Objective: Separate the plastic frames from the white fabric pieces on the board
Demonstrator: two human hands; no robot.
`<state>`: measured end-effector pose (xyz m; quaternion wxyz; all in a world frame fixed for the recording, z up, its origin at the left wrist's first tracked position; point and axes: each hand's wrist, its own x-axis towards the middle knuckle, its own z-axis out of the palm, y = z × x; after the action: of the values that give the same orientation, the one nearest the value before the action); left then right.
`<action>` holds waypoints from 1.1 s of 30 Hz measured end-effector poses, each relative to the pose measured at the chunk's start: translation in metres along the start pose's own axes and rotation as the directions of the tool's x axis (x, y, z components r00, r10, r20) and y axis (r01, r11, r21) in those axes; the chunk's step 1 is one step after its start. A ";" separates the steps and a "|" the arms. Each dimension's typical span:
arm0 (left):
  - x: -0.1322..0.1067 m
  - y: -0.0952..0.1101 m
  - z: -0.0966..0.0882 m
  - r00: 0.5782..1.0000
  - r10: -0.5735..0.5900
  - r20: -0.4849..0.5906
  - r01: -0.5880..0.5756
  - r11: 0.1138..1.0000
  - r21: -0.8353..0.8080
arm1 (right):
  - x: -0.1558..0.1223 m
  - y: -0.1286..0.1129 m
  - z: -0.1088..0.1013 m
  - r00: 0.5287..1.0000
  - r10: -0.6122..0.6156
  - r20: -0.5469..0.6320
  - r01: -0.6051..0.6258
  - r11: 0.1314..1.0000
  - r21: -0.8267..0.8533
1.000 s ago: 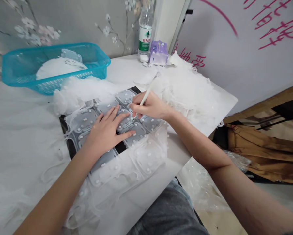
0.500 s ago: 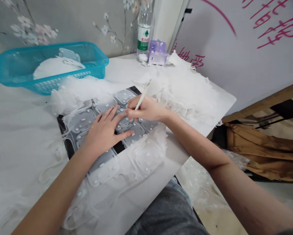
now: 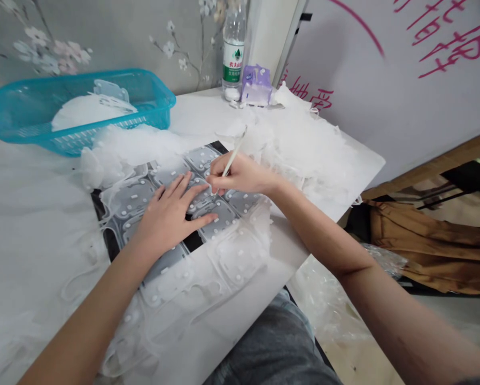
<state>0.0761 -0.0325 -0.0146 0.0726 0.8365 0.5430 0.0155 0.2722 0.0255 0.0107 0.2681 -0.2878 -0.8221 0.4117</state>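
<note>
My left hand (image 3: 170,214) lies flat with its fingers spread on a sheet of moulded translucent plastic pieces (image 3: 133,198) dotted with small white nubs. These pieces look grey where they cover a dark mat (image 3: 194,240). My right hand (image 3: 240,174) pinches a thin white pen-like tool (image 3: 234,158), its tip hidden by my fingers. That hand rests on the same sheet, just beyond my left fingertips. A looser clear sheet (image 3: 235,256) with the same moulded shapes lies nearer me, under my left wrist.
A turquoise mesh basket (image 3: 160,101) holding white plastic pieces stands at the back left. Behind the sheet are a water bottle (image 3: 234,53) and a purple tissue box (image 3: 256,85). Heaps of white plastic scrap (image 3: 304,149) lie on the right of the white table (image 3: 208,115).
My right hand has shifted slightly left, and the white tool stands more upright. My left hand stays in place on the sheet. The whole scene drifts slightly left in view.
</note>
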 end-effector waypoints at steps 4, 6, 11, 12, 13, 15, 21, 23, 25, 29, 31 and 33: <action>0.001 0.001 -0.001 1.000 0.004 0.013 -0.004 1.000 0.006 | 0.001 -0.001 0.003 1.000 -0.025 -0.006 0.025 0.999 0.021; 0.001 0.001 -0.001 1.000 0.008 0.008 -0.008 1.000 0.008 | 0.001 -0.001 0.004 1.000 -0.028 -0.006 0.028 0.999 0.019; 0.000 -0.003 0.003 0.999 0.029 -0.024 -0.029 1.000 0.012 | 0.001 -0.002 0.010 0.999 -0.023 -0.048 0.022 1.000 -0.020; 0.000 -0.004 0.004 0.999 0.037 -0.034 -0.037 0.999 0.017 | 0.001 -0.003 0.013 0.999 -0.020 -0.042 0.019 1.000 -0.011; 0.000 -0.004 0.005 0.998 0.046 -0.044 -0.045 0.999 0.022 | 0.002 -0.003 0.015 0.999 -0.021 -0.025 0.021 1.000 0.003; 0.000 -0.005 0.006 0.997 0.051 -0.057 -0.050 0.998 0.033 | 0.002 -0.004 0.018 0.999 -0.045 0.021 0.045 0.999 0.017; -0.001 -0.001 0.002 1.000 0.019 -0.011 -0.019 1.000 0.018 | 0.000 0.001 -0.001 1.000 -0.013 0.015 0.013 0.999 -0.034; -0.001 -0.001 0.001 1.000 0.015 -0.016 -0.014 1.000 0.017 | -0.001 0.002 -0.004 1.000 0.024 0.007 -0.024 0.999 -0.038; -0.001 -0.001 0.001 1.000 0.020 -0.017 -0.019 1.000 0.017 | -0.001 0.001 -0.002 0.999 0.030 0.012 -0.030 0.999 -0.021; -0.001 -0.002 0.003 0.999 0.032 -0.024 -0.032 0.999 0.020 | 0.000 -0.004 0.006 0.998 0.015 0.064 -0.020 0.997 0.071; -0.001 -0.002 0.003 0.999 0.029 -0.026 -0.029 0.999 0.018 | 0.000 -0.005 0.006 0.997 0.010 0.073 -0.015 0.998 0.068; -0.001 -0.002 0.003 0.999 0.025 -0.024 -0.024 1.000 0.015 | -0.001 -0.004 0.001 0.999 0.023 0.038 -0.024 0.999 0.025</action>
<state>0.0746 -0.0329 -0.0179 0.0598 0.8433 0.5337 0.0223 0.2707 0.0223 0.0133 0.2514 -0.2864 -0.8182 0.4306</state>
